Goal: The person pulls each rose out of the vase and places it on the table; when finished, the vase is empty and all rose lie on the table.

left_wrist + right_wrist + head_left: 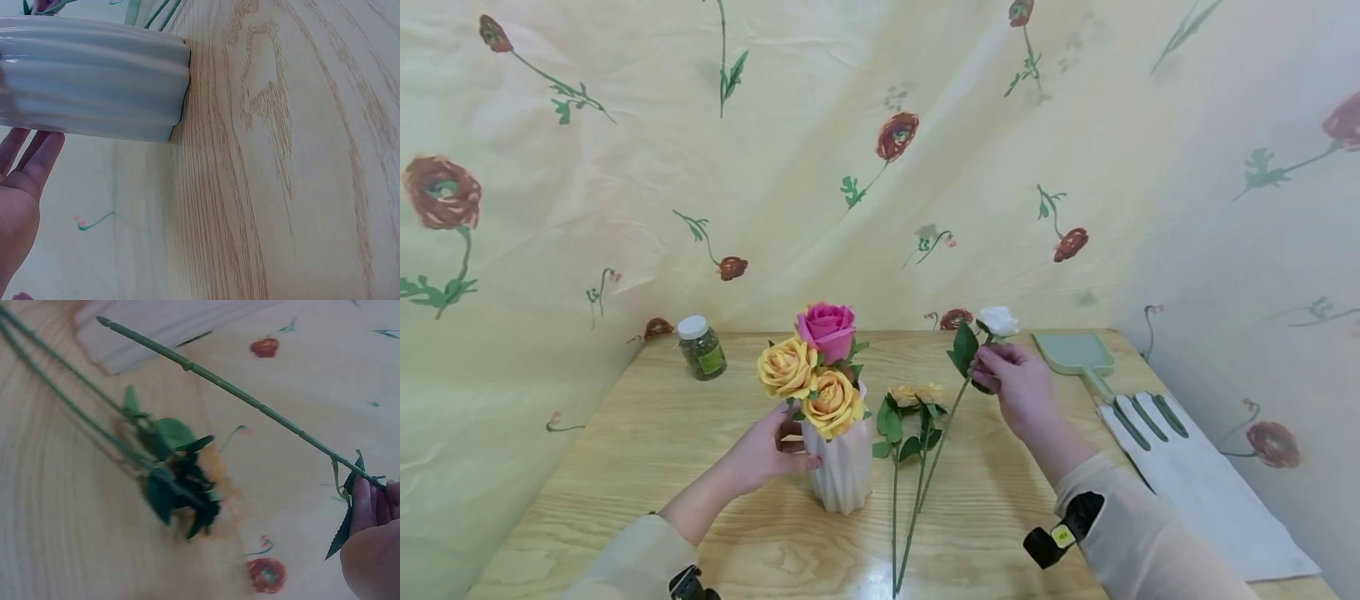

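A white fluted vase (841, 475) (100, 81) stands upright on the table, holding a pink rose (827, 332) and two yellow roses (787, 367). My left hand (766, 454) (25, 181) grips the vase from its left side, thumb on the front and fingers toward the back. To the right of the vase, my right hand (1021, 387) (375, 550) pinches a white rose (998, 322) by its stem, just below the bloom. Its green stem (250, 407) slants down toward the vase, with the lower end free in the right wrist view.
Two pale yellow flowers (917, 395) lie on the wooden table (745, 558) between vase and right hand. A lidded jar (702, 350) stands at back left. On the right are a pale green dustpan (1075, 352) and white-and-green gloves (1202, 483). Flower-patterned cloth (805, 167) hangs behind.
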Demonstrator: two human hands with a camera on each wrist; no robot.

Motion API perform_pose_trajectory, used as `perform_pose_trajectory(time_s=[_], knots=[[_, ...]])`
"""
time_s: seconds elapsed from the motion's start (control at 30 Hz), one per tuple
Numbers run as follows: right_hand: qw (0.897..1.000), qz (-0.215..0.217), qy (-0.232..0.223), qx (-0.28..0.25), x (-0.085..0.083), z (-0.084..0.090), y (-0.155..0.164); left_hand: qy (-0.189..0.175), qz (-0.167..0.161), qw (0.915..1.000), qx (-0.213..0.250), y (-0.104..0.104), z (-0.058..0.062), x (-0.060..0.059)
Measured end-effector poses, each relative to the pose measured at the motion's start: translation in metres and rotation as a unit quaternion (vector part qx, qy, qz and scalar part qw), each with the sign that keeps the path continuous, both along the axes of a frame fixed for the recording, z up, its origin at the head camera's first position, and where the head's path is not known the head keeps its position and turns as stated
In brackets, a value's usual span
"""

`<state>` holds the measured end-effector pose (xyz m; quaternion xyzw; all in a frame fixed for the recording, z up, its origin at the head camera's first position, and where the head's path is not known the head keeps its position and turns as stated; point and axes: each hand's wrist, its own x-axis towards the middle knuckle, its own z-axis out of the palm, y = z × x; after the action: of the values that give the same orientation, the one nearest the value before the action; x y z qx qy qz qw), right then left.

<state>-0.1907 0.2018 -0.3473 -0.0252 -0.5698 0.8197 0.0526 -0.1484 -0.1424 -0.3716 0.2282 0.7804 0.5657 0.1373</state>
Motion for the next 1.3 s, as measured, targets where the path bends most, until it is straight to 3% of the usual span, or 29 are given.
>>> perform_pose_trajectory(time_s=[0.17,0.6,0.93,1.3], knots=[[0.998,0.014,-0.033,0.046,0.0,-0.019,0.001,0.011,0.002,0.9999,-0.004,-0.002,-0.015,-0.007],[0.991,0.055,-0.088,0.081,-0.001,-0.04,0.005,0.011,0.006,0.9999,-0.01,-0.004,-0.013,-0.008],[0.987,0.043,-0.111,0.105,0.0,-0.072,-0.001,0.008,0.002,1.0,0.002,-0.003,-0.015,-0.009],[0.981,0.023,-0.132,0.144,-0.002,-0.09,-0.011,0.005,0.008,1.0,0.001,-0.004,-0.018,-0.009]])
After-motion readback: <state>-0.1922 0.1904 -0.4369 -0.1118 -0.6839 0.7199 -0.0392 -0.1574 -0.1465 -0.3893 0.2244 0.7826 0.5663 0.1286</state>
